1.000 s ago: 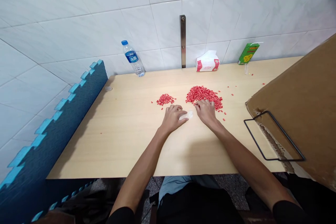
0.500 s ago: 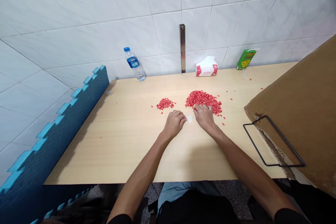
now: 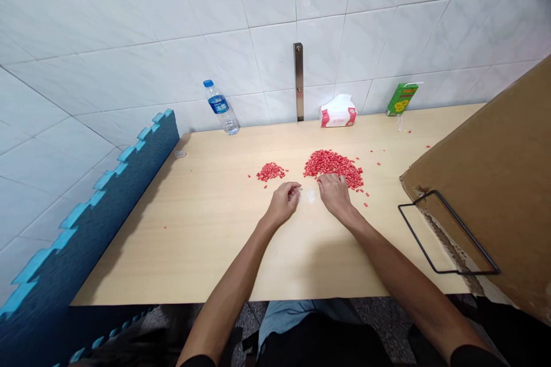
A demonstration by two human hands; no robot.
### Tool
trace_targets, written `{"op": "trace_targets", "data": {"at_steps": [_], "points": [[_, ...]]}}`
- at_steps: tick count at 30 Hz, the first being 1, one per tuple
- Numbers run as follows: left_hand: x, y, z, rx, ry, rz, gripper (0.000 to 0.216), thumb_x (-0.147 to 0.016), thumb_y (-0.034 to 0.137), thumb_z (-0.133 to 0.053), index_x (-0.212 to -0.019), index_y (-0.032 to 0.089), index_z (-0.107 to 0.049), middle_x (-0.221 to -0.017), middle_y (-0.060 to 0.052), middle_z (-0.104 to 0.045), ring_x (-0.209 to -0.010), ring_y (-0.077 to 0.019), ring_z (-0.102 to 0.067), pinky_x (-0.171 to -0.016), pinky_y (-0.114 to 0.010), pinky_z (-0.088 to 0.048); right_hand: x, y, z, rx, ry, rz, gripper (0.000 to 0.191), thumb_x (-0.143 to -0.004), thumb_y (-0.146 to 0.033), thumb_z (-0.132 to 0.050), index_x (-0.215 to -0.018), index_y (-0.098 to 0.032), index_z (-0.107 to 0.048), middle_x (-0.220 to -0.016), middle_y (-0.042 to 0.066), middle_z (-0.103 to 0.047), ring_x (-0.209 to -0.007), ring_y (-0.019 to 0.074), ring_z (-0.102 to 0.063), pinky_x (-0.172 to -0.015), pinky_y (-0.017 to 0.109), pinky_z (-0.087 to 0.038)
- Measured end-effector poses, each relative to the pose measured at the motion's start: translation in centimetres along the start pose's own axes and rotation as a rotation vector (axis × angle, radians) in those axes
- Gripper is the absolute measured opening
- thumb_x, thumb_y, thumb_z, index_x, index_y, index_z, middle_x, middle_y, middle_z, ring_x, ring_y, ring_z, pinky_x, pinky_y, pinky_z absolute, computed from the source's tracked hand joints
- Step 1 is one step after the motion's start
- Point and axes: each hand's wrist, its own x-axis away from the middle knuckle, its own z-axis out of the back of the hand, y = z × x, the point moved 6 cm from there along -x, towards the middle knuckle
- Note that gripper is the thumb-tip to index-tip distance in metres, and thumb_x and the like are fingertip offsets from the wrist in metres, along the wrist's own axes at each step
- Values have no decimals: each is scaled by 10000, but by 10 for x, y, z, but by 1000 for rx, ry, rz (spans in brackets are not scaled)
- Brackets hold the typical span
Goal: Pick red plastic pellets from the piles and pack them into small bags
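Small red pellet-like pieces lie in a large heap (image 3: 329,161) and a smaller heap (image 3: 270,171) on the wooden table. My left hand (image 3: 284,202) rests in front of the smaller heap, fingers curled inward; something small and whitish shows at its fingertips, too small to name. At the near edge of the large heap, my right hand (image 3: 334,192) has its fingers bent and pressed together, and whatever they pinch is hidden. Between both hands lies a little group of clear, whitish bits (image 3: 310,196).
A water bottle (image 3: 221,108), a tissue pack (image 3: 338,112) and a green drink carton (image 3: 402,98) stand along the tiled wall. A blue foam panel (image 3: 129,183) borders the left. On the right are a cardboard box (image 3: 486,172) and black wire frame (image 3: 447,232). Stray red pieces dot the table.
My left hand has drawn back slightly to the left, away from the clear bits, and its fingertips have parted a little. My right hand stays nearly in place.
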Motion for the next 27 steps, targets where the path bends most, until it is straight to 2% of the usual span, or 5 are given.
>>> {"op": "trace_targets", "data": {"at_steps": [5, 12, 17, 23, 27], "points": [[-1, 0, 3, 52, 16, 48, 156, -791, 153, -545, -918, 159, -636, -798, -30, -642, -704, -119, -594, -646, -237, -496, 2, 3, 6, -192, 103, -44, 245, -959, -215, -369, -964, -160, -608, -944, 123, -683, -916, 251, -570, -828, 374, -331], [-2, 6, 10, 34, 59, 12, 118, -833, 182, -540, -831, 172, -658, -840, -48, -662, -785, -149, -610, -706, -268, -493, 10, 10, -2, -1088, 177, -321, 124, -884, -327, -476, -911, -210, -505, -813, 26, -682, -690, 161, -630, -649, 291, -461], [-1, 7, 13, 9, 112, 8, 115, -849, 164, -518, -831, 168, -632, -842, -47, -660, -800, -153, -611, -742, -282, -493, 6, 9, -14, -1563, 114, -464, 124, -777, -268, -561, -857, -208, -488, -633, -36, -650, -440, 110, -539, -493, 247, -441], [2, 11, 10, 16, 126, -32, 143, -865, 148, -509, -871, 168, -651, -864, -51, -665, -822, -152, -617, -758, -275, -492, 5, 5, -15, -1805, -29, -512, 276, -723, -395, -715, -797, -184, -554, -712, 26, -709, -535, 122, -635, -543, 235, -493], [4, 18, 7, 48, 144, -83, 171, -870, 148, -510, -894, 175, -677, -880, -60, -668, -847, -153, -628, -777, -277, -499, 6, 1, -15, -1848, -92, -493, 356, -689, -465, -761, -753, -189, -546, -647, 11, -689, -510, 114, -623, -519, 219, -489]]}}
